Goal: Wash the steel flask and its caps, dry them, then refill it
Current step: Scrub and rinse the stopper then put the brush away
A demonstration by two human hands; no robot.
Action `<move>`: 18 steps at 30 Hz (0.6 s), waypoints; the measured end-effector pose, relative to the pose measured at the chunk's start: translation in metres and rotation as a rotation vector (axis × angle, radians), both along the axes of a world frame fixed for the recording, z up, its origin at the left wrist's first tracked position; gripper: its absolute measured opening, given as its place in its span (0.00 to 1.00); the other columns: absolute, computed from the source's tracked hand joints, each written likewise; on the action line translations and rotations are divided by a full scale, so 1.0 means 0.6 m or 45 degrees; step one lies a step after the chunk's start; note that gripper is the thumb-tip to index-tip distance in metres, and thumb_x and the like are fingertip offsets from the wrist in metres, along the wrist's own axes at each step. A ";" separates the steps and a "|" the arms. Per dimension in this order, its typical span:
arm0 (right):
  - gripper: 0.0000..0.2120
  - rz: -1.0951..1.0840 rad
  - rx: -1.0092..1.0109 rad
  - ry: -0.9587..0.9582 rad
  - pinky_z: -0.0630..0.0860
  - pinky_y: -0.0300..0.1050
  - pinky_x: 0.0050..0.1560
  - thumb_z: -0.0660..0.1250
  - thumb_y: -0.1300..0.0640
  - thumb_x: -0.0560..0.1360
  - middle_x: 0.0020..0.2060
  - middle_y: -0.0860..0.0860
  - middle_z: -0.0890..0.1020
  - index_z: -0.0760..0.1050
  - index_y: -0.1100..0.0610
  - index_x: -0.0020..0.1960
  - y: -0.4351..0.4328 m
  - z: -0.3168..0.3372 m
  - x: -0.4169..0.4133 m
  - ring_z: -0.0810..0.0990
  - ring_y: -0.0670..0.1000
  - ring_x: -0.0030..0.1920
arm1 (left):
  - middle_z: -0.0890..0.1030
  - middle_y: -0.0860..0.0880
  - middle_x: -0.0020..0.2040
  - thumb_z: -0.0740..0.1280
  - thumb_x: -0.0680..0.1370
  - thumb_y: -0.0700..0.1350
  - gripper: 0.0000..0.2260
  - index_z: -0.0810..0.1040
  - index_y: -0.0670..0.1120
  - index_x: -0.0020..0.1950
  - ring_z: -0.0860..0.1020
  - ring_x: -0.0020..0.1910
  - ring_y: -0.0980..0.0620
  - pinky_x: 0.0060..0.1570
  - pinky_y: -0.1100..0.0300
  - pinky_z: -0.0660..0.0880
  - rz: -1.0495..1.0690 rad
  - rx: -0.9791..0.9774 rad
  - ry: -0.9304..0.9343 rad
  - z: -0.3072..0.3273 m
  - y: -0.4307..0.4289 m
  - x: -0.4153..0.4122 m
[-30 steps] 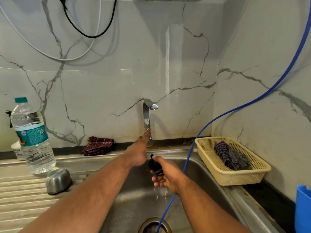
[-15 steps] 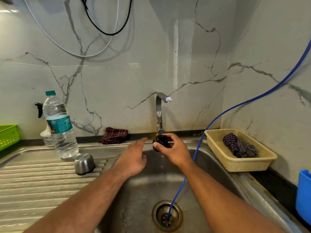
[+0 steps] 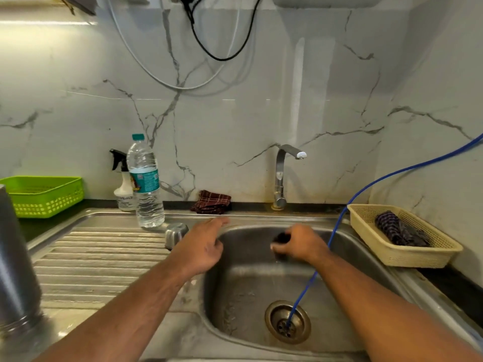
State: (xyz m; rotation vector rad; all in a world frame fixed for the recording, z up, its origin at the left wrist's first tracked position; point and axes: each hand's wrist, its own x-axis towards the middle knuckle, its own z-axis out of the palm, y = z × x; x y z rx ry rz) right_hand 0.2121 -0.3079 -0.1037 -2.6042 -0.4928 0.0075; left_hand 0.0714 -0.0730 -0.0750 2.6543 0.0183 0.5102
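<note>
Steel flask point(image 3: 15, 257) stands at 9 o'clock on the ribbed desk point(image 3: 99, 257), at the edge of view, threaded end apparently down. Behind it, at 10 o'clock, is a green basket point(image 3: 44, 195), then a spray bottle point(image 3: 124, 189) and a water bottle point(image 3: 146, 184) touching each other in the view. The steel cap point(image 3: 175, 232) rests dome-up just beside the sink point(image 3: 235, 283) rim.

My left hand point(image 3: 201, 246) hovers over that rim with its fingers point(image 3: 217, 222) released and loosely extended, grasping nothing. A maroon cloth point(image 3: 211, 202) lies at 12 o'clock against the wall, left of the tap point(image 3: 281, 176).

My right hand point(image 3: 300, 246) is over the basin with its fingers clenched round the black cap point(image 3: 281, 237), mostly hidden in the grip. A blue hose point(image 3: 392, 176) runs from 3 o'clock down into the drain point(image 3: 287, 321). A beige basket point(image 3: 407, 257) at 3 o'clock holds a dark cloth point(image 3: 400, 228).

Step in hand, by my reading: the wash stage for the black cap is closing; no stream is visible at the tap. The next move calls for shaking off water, then drying the cap with a cloth. Both cloths are within reach, and the left hand is available to fetch one.
</note>
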 end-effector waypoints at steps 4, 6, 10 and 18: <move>0.19 0.230 0.307 -0.208 0.72 0.32 0.45 0.78 0.42 0.71 0.49 0.43 0.78 0.80 0.47 0.59 0.041 0.058 -0.042 0.77 0.41 0.48 | 0.78 0.49 0.68 0.64 0.80 0.35 0.23 0.74 0.51 0.74 0.80 0.52 0.57 0.53 0.71 0.74 0.021 -0.089 -0.104 -0.002 0.068 -0.015; 0.20 0.357 0.294 -0.191 0.73 0.33 0.50 0.78 0.44 0.71 0.51 0.43 0.77 0.81 0.47 0.60 0.071 0.064 -0.072 0.78 0.43 0.51 | 0.79 0.50 0.67 0.64 0.80 0.33 0.22 0.76 0.49 0.72 0.80 0.52 0.59 0.48 0.80 0.69 0.077 -0.174 -0.157 -0.005 0.101 -0.018; 0.16 0.549 0.258 -0.088 0.80 0.41 0.52 0.78 0.44 0.71 0.48 0.43 0.84 0.84 0.47 0.57 0.140 0.076 -0.114 0.83 0.42 0.49 | 0.82 0.50 0.64 0.62 0.78 0.30 0.22 0.79 0.48 0.67 0.79 0.63 0.53 0.61 0.69 0.71 0.131 -0.290 -0.236 -0.002 0.151 -0.018; 0.25 0.661 0.105 -0.132 0.74 0.33 0.47 0.77 0.44 0.73 0.55 0.46 0.83 0.78 0.49 0.67 0.273 0.094 -0.150 0.80 0.44 0.52 | 0.83 0.47 0.62 0.61 0.78 0.30 0.20 0.79 0.45 0.66 0.80 0.63 0.50 0.68 0.56 0.73 0.188 -0.321 -0.327 0.005 0.185 -0.026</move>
